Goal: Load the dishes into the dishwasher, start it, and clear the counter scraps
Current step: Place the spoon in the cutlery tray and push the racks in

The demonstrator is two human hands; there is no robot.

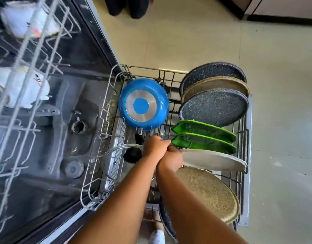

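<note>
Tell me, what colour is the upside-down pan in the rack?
The pan is blue, with a silver ring on its base; head view.

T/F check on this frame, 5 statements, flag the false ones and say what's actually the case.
1. The blue pan lies bottom up in the lower rack. True.
2. Two green plates stand next to each other. True.
3. The upper rack holds nothing. False: blurred white dishes sit in it.
4. The white plate stands beside the blue pan. False: it stands between the green plates and a tan speckled plate.
5. Both hands reach into the upper rack. False: the left hand and right hand are down at the lower rack, the right one at the white plate's edge.
</note>
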